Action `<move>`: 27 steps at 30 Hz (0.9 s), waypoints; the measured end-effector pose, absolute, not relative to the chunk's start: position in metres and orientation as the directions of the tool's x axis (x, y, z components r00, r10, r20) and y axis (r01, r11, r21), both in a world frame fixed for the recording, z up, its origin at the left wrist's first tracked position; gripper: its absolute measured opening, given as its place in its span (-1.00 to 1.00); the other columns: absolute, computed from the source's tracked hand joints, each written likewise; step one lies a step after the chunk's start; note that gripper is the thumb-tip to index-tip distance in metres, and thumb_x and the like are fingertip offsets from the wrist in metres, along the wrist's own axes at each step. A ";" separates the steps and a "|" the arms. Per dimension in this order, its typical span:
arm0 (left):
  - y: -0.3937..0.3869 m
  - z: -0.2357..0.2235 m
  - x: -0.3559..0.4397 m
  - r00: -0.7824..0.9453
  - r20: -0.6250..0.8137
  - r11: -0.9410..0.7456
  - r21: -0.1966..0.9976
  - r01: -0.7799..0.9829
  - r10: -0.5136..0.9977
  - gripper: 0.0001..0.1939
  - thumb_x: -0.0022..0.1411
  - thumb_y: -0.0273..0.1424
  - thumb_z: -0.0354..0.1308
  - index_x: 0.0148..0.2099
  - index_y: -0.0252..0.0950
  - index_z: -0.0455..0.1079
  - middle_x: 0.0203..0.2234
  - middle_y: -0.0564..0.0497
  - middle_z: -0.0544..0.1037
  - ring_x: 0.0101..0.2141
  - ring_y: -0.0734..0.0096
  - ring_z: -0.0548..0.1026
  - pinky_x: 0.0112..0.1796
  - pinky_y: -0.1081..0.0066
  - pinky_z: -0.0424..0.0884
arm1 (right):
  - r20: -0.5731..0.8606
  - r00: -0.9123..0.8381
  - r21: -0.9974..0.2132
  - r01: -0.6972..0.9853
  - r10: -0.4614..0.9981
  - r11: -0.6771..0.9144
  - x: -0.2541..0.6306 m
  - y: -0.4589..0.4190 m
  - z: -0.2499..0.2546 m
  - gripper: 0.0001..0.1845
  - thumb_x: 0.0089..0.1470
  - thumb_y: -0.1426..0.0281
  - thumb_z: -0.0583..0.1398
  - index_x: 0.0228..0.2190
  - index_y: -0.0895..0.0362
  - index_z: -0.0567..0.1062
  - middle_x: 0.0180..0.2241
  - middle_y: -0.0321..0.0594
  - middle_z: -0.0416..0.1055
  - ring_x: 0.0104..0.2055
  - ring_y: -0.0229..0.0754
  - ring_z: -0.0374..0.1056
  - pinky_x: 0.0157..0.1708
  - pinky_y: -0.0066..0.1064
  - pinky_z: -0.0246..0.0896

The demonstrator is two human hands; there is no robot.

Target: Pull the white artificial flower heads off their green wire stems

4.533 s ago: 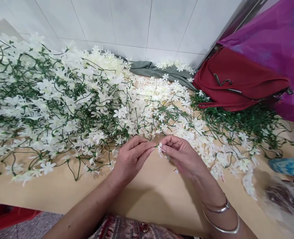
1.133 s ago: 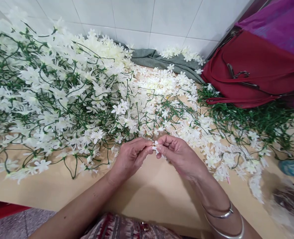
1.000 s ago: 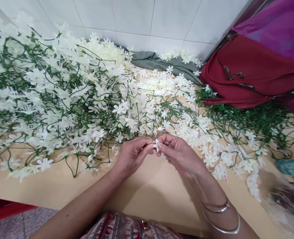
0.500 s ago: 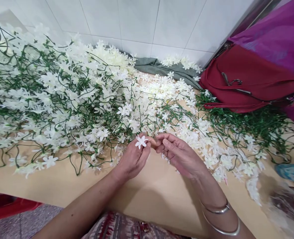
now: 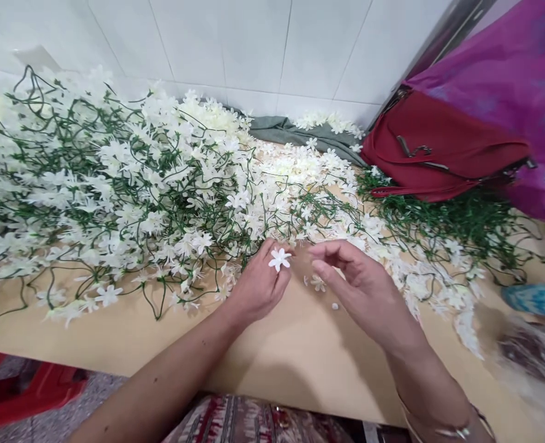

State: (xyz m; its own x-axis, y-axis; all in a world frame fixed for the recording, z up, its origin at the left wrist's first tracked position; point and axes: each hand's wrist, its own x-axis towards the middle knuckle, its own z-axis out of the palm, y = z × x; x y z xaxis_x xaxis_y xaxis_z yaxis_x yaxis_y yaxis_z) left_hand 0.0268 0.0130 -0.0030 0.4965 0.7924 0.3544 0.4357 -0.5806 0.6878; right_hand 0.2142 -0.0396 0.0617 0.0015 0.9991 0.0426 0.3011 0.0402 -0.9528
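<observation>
My left hand (image 5: 261,286) is closed, with a white artificial flower (image 5: 279,259) showing at its fingers, petals facing up. The flower's stem is hidden in the hand. To its right, my right hand (image 5: 362,283) is apart from the flower; thumb and fingers are spread with nothing visible between them. Under the right hand lie a loose white blossom (image 5: 318,283) and a small white bit (image 5: 335,306). A big heap of white flowers on green stems (image 5: 129,184) fills the table's left side. Loose white petals (image 5: 295,166) are spread behind my hands.
A red handbag (image 5: 443,144) stands at the back right against a purple cloth or bag (image 5: 507,86). Green stems (image 5: 457,221) lie below it. A blue-white object (image 5: 535,299) and a clear plastic bag (image 5: 533,363) are at right. A red stool (image 5: 37,394) stands at lower left.
Both hands were together at the flower. The flower's face has turned upward in my left hand. My right hand has let go and moved right, opening.
</observation>
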 end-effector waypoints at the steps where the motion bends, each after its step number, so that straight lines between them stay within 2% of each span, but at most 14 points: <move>1: 0.012 -0.002 0.026 0.494 0.369 -0.585 0.699 0.411 0.788 -0.75 0.38 -0.54 -0.09 0.02 -0.28 0.33 -0.12 -0.13 0.45 -0.05 0.18 0.43 0.06 0.21 0.38 | 0.037 0.018 -0.937 0.347 0.999 0.028 0.215 -0.051 0.067 -0.77 0.25 0.15 0.29 -0.16 0.01 0.57 -0.20 -0.16 0.52 -0.12 -0.06 0.41 -0.04 -0.22 0.31; 5: 0.010 0.001 0.022 0.479 0.388 -0.567 0.761 0.315 0.788 -0.69 0.43 -0.47 -0.17 0.02 -0.30 0.37 -0.12 -0.13 0.47 -0.08 0.21 0.46 0.01 0.23 0.40 | -0.001 -0.039 -0.954 0.301 0.999 0.011 0.209 -0.091 0.073 -0.82 0.21 0.17 0.32 -0.22 -0.03 0.59 -0.33 -0.21 0.50 -0.25 -0.08 0.42 -0.22 -0.28 0.34; 9: 0.012 -0.002 0.024 0.454 0.357 -0.532 0.771 0.350 0.816 -0.59 0.55 -0.37 -0.24 -0.04 -0.29 0.46 -0.23 -0.08 0.52 -0.16 0.25 0.48 -0.02 0.26 0.38 | 0.068 -0.024 -0.941 0.330 0.997 0.072 0.189 -0.092 0.062 -0.84 0.27 0.25 0.26 -0.12 -0.04 0.56 -0.22 -0.22 0.51 -0.14 -0.10 0.41 -0.09 -0.27 0.32; 13: 0.017 -0.003 0.027 0.474 0.414 -0.598 0.721 0.350 0.777 -0.57 0.57 -0.30 -0.16 -0.25 -0.29 0.46 -0.37 -0.03 0.47 -0.29 0.31 0.45 -0.20 0.36 0.37 | 0.168 0.131 -0.904 0.415 0.977 0.100 0.184 -0.070 0.052 -0.81 0.26 0.28 0.24 -0.09 0.00 0.53 -0.24 -0.22 0.47 -0.19 -0.12 0.38 -0.10 -0.24 0.29; 17: 0.020 -0.004 0.026 0.436 0.498 -0.642 0.708 0.295 0.750 -0.59 0.52 -0.31 0.01 -0.42 -0.30 0.41 -0.48 0.04 0.40 -0.42 0.42 0.41 -0.33 0.45 0.33 | 0.202 0.139 -0.879 0.463 0.969 0.117 0.192 -0.051 0.050 -0.81 0.27 0.27 0.23 -0.11 0.05 0.52 -0.21 -0.18 0.49 -0.23 -0.13 0.38 -0.17 -0.26 0.29; 21: 0.021 -0.008 0.026 0.420 0.528 -0.656 0.706 0.265 0.738 -0.69 0.47 -0.38 0.11 -0.35 -0.32 0.50 -0.43 0.01 0.52 -0.38 0.42 0.49 -0.29 0.47 0.37 | 0.230 0.168 -0.868 0.481 0.959 0.124 0.192 -0.038 0.046 -0.80 0.25 0.27 0.24 -0.12 0.07 0.53 -0.20 -0.18 0.50 -0.25 -0.15 0.39 -0.27 -0.32 0.29; 24: 0.022 -0.011 0.026 0.414 0.529 -0.655 0.706 0.270 0.741 -0.81 0.42 -0.45 0.16 -0.26 -0.33 0.56 -0.37 -0.02 0.58 -0.34 0.40 0.53 -0.25 0.46 0.40 | 0.271 0.211 -0.876 0.459 0.939 0.149 0.190 -0.032 0.037 -0.77 0.27 0.22 0.22 -0.13 0.09 0.53 -0.21 -0.18 0.51 -0.24 -0.16 0.42 -0.19 -0.29 0.30; 27: 0.022 -0.012 0.027 0.408 0.525 -0.651 0.703 0.287 0.747 -0.81 0.40 -0.49 0.18 -0.29 -0.32 0.56 -0.41 0.00 0.57 -0.36 0.41 0.52 -0.25 0.46 0.39 | 0.295 0.209 -0.883 0.433 0.932 0.182 0.190 -0.030 0.026 -0.73 0.30 0.18 0.20 -0.10 0.08 0.55 -0.17 -0.16 0.54 -0.20 -0.14 0.44 -0.14 -0.27 0.33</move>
State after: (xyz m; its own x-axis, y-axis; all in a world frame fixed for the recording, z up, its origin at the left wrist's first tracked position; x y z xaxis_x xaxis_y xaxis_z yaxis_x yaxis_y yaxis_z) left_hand 0.0273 0.0216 -0.0121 0.4076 0.7469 0.5254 0.2869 -0.6510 0.7028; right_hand 0.1900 -0.0299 0.0260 0.2092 0.9324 0.2947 0.4333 0.1818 -0.8827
